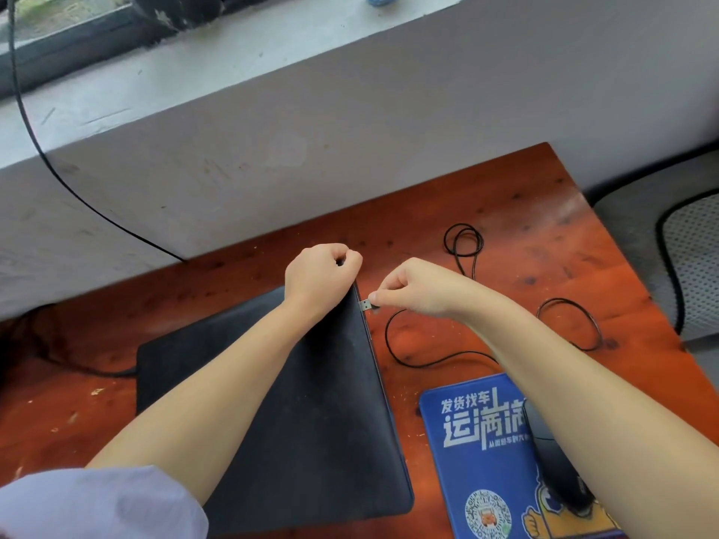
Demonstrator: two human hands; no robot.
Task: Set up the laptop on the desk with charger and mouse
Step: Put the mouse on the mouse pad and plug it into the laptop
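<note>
Mouse hookup step: right hand (404,284) pinches USB plug (365,305) just beside closed laptop (272,402) on tabletop (525,235). Left hand (317,272) grips laptop's far corner. Next: line plug w/ port, push straight in.

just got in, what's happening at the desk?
A person is hooking up the mouse to a closed laptop on the wooden desk. The right hand pinches the USB plug right at the laptop's right edge; it does not look fully pushed in yet. The left hand grips the laptop's far right corner. The mouse sits on a blue mouse pad, its cable looping loose across the desk.
</note>
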